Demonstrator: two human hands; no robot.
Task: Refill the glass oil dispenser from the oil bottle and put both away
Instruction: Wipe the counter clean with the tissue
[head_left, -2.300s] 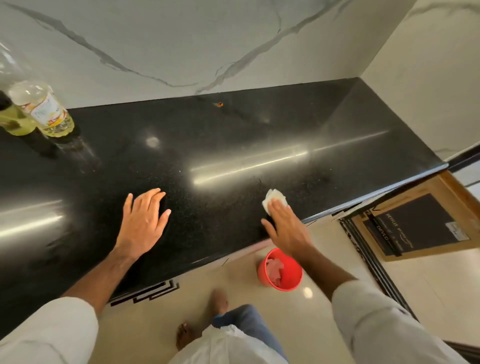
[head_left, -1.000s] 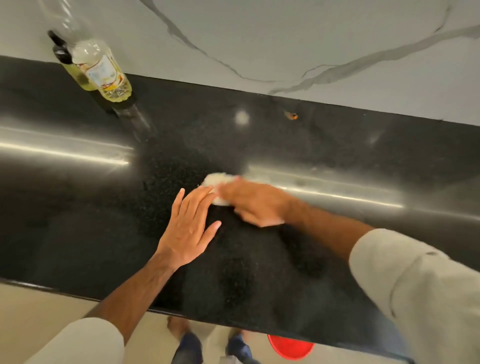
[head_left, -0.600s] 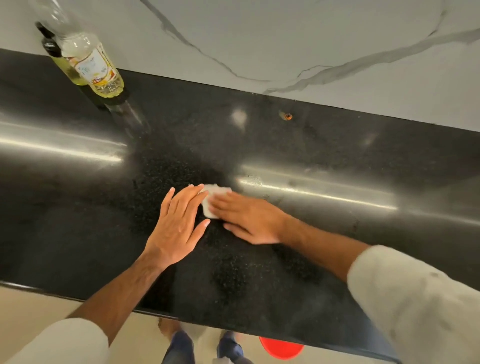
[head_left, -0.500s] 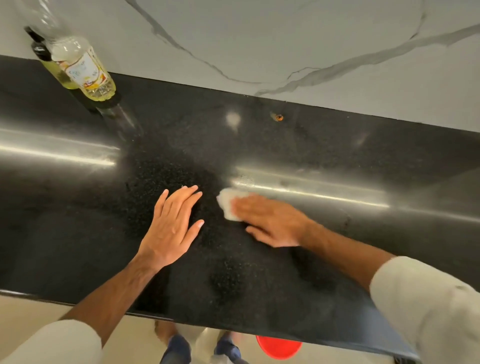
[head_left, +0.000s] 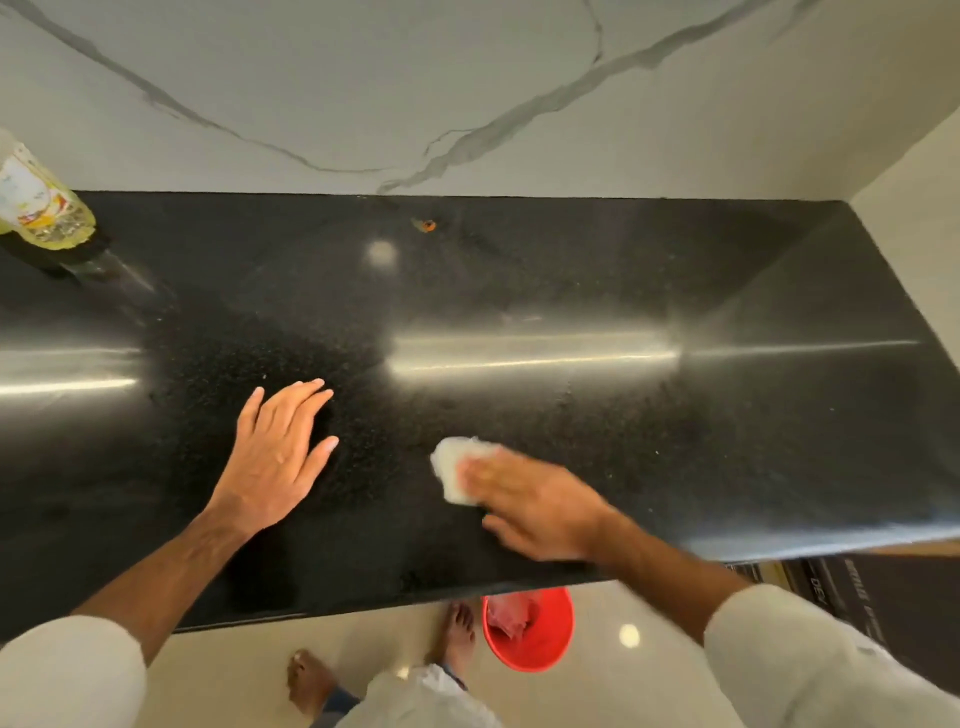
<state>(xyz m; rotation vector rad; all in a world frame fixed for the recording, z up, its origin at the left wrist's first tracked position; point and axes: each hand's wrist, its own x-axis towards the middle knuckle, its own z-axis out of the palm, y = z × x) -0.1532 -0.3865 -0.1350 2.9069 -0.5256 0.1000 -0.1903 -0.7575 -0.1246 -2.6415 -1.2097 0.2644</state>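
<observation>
The plastic oil bottle (head_left: 39, 210) with a white label stands at the far left of the black countertop (head_left: 571, 291), against the marble wall; only its lower part shows. The glass dispenser is out of view. My left hand (head_left: 275, 457) lies flat on the counter with straight fingers. To its right, my right hand (head_left: 530, 499) presses a white wad of tissue (head_left: 454, 475) onto the counter with flat fingers, blurred by motion.
A red bucket (head_left: 530, 631) with a pink cloth inside stands on the floor below the counter's front edge, by my bare feet. A small orange speck (head_left: 428, 225) lies near the back wall. A wooden frame with a dark panel (head_left: 883, 592) sits low right.
My right hand has slid the tissue to the right and toward the front edge, away from my left hand. The view has shifted right, so the bottle sits at the left margin.
</observation>
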